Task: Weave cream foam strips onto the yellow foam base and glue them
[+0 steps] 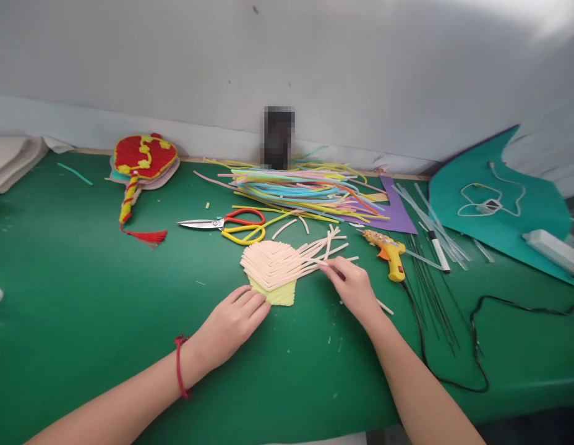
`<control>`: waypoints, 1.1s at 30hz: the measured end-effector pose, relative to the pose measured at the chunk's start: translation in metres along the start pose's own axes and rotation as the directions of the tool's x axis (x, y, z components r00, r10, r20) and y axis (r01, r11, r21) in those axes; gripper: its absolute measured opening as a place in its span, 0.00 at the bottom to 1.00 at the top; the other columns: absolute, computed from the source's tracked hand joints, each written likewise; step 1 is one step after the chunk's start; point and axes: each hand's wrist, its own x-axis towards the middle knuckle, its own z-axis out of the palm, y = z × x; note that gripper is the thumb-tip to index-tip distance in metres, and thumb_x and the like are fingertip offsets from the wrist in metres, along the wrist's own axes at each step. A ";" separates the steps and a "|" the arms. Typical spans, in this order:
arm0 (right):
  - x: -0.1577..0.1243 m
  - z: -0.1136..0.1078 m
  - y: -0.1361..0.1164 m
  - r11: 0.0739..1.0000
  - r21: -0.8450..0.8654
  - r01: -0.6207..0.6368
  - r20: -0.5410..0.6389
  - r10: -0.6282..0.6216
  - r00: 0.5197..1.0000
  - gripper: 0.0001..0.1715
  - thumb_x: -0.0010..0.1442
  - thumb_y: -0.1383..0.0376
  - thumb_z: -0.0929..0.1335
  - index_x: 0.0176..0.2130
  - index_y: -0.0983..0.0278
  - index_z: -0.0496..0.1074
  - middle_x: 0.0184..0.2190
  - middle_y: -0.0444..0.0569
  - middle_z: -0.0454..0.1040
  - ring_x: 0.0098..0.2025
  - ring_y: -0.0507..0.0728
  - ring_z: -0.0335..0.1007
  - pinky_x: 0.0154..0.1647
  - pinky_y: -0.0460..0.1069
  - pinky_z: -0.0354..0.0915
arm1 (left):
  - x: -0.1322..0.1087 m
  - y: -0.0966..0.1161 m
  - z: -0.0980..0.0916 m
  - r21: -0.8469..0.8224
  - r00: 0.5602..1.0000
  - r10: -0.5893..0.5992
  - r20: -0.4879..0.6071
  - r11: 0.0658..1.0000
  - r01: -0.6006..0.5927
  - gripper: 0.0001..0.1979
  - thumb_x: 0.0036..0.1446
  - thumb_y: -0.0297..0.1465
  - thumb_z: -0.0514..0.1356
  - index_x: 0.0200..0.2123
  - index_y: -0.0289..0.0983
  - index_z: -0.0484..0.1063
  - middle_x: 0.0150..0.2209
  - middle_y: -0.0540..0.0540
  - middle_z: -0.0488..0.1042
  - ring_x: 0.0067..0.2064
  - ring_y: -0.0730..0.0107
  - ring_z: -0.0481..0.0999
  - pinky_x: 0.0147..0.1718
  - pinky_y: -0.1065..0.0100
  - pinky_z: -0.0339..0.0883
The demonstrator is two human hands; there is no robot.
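Note:
On the green table lies a craft piece (pixel 269 259) made of pale peach pipe cleaners laid in a V-shaped pattern on a yellow ribbed backing (pixel 283 295). Several loose pipe cleaner ends (pixel 324 247) fan out from its right side. My left hand (pixel 238 316) lies with its fingertips on the backing's lower left edge, fingers extended; its thumb is hidden. My right hand (pixel 349 283) pinches the end of one peach pipe cleaner (pixel 310 267) between thumb and finger. Another peach strip (pixel 385 306) pokes out beside the right wrist.
Scissors (pixel 222 224) lie behind the piece, near a heap of coloured pipe cleaners (pixel 296 191). A yellow glue gun (pixel 389 253) with a black cord (pixel 484 371) rests on the right. A red decorated fan (pixel 145 157) sits at the left; a dark pixelated object (pixel 278 137) stands at the wall.

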 end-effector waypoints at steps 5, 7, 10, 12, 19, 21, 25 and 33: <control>-0.006 0.000 -0.023 0.999 0.017 0.031 0.077 -0.032 0.997 0.19 0.68 0.56 0.58 0.37 0.59 0.74 0.30 0.47 0.70 0.33 0.54 0.69 0.35 0.47 0.65 | -0.001 0.004 0.003 -0.002 0.999 -0.037 -0.007 0.999 0.037 0.12 0.62 0.21 0.49 0.42 0.32 0.71 0.41 0.40 0.76 0.42 0.63 0.76 0.47 0.58 0.72; -0.007 0.001 -0.027 0.996 0.062 0.066 0.074 -0.071 0.995 0.18 0.68 0.58 0.59 0.34 0.60 0.73 0.30 0.47 0.70 0.34 0.54 0.69 0.36 0.47 0.65 | 0.000 0.005 0.003 0.002 0.998 -0.055 -0.034 0.998 0.055 0.12 0.62 0.21 0.49 0.42 0.31 0.71 0.44 0.39 0.76 0.45 0.61 0.76 0.48 0.58 0.72; -0.007 0.004 -0.029 0.981 0.141 0.131 0.027 -0.136 0.990 0.15 0.67 0.61 0.61 0.33 0.60 0.73 0.29 0.47 0.69 0.33 0.54 0.68 0.36 0.48 0.65 | 0.000 0.007 0.003 -0.025 0.995 -0.071 -0.066 0.997 0.070 0.13 0.63 0.21 0.48 0.41 0.31 0.72 0.44 0.39 0.76 0.47 0.63 0.76 0.47 0.62 0.73; -0.008 0.004 -0.029 0.975 0.166 0.149 -0.024 -0.147 0.989 0.13 0.66 0.62 0.62 0.34 0.60 0.73 0.29 0.46 0.69 0.32 0.53 0.68 0.34 0.48 0.65 | 0.001 0.009 0.003 -0.051 0.996 -0.064 -0.070 0.997 0.060 0.12 0.63 0.22 0.48 0.41 0.32 0.72 0.43 0.39 0.77 0.46 0.64 0.77 0.47 0.63 0.74; -0.009 0.002 -0.029 0.970 0.167 0.177 -0.153 -0.152 0.976 0.09 0.63 0.62 0.66 0.33 0.59 0.75 0.27 0.46 0.70 0.29 0.54 0.68 0.30 0.49 0.66 | 0.003 0.009 0.003 -0.046 0.993 -0.053 -0.102 0.998 0.049 0.11 0.63 0.23 0.50 0.42 0.31 0.72 0.44 0.39 0.78 0.45 0.63 0.78 0.46 0.61 0.74; -0.009 0.003 -0.030 0.963 0.179 0.202 -0.120 -0.183 0.976 0.09 0.63 0.63 0.66 0.33 0.58 0.75 0.28 0.46 0.71 0.30 0.54 0.69 0.30 0.49 0.67 | 0.002 0.007 0.002 -0.031 0.988 -0.089 -0.122 0.996 0.086 0.11 0.63 0.24 0.51 0.42 0.31 0.72 0.41 0.39 0.78 0.42 0.62 0.78 0.43 0.60 0.75; -0.010 0.009 -0.032 0.974 0.157 0.165 -0.013 -0.165 0.986 0.11 0.65 0.62 0.63 0.35 0.59 0.74 0.31 0.48 0.73 0.34 0.55 0.71 0.34 0.50 0.69 | -0.001 -0.001 0.001 0.000 0.964 -0.224 -0.142 0.974 0.227 0.11 0.63 0.26 0.50 0.42 0.33 0.72 0.39 0.40 0.78 0.39 0.62 0.77 0.40 0.60 0.74; -0.010 0.024 -0.024 0.991 0.131 0.040 0.106 -0.054 0.993 0.15 0.68 0.61 0.58 0.47 0.60 0.70 0.48 0.52 0.76 0.51 0.58 0.72 0.52 0.55 0.68 | -0.004 -0.013 0.010 0.059 0.932 -0.344 -0.112 0.934 0.352 0.12 0.64 0.28 0.49 0.45 0.32 0.71 0.43 0.38 0.76 0.42 0.58 0.76 0.42 0.57 0.72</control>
